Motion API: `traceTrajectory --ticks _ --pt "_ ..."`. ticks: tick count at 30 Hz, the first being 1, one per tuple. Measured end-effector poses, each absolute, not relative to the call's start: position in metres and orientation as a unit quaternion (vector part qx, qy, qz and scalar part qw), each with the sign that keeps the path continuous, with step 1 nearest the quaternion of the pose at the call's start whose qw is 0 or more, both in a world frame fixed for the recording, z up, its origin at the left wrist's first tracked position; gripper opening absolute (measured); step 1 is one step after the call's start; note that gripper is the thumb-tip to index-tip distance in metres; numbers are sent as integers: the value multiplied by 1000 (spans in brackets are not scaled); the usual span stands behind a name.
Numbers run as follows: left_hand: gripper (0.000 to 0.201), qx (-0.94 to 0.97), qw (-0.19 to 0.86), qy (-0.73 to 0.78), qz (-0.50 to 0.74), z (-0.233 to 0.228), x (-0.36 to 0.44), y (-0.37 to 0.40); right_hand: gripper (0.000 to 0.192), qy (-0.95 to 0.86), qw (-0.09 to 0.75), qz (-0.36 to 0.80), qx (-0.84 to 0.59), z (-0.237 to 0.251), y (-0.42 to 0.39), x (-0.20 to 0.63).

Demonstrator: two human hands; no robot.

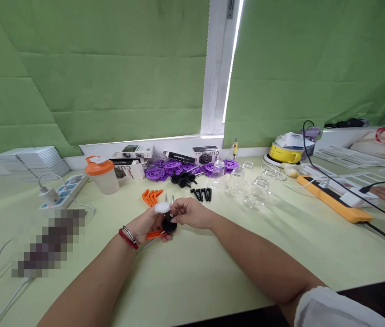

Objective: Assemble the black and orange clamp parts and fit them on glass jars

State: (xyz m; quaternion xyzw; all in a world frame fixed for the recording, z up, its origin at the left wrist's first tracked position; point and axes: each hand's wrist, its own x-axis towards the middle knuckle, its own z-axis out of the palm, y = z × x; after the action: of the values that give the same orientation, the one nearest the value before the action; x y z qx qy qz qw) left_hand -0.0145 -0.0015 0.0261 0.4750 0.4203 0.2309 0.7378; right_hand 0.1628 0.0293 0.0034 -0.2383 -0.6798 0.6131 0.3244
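Orange brackets (149,198) and purple discs (155,174) lie beyond the left hand (146,225).

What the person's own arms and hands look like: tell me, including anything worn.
The left hand has a red band and silver-coloured bangle around its wrist; a white piece by the thumb may be a cover, I cannot tell. The right hand shows no wristwear; that arm has a white sleeve.
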Motion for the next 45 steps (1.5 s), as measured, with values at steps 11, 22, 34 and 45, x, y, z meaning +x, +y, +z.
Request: traceTrajectory --ticks 11,22,34,45 --pt "43 479 739 418 225 26 -15 -1 21 -686 329 610 -223 -1 31 163" --pt "44 487 737 412 224 26 -15 -2 27 -681 328 613 -232 3 29 163" --pt "41 482 737 415 230 28 -13 -3 28 -690 327 604 -228 0 31 163" --pt "46 492 744 399 214 27 -17 -2 28 -691 332 600 -229 0 31 163"
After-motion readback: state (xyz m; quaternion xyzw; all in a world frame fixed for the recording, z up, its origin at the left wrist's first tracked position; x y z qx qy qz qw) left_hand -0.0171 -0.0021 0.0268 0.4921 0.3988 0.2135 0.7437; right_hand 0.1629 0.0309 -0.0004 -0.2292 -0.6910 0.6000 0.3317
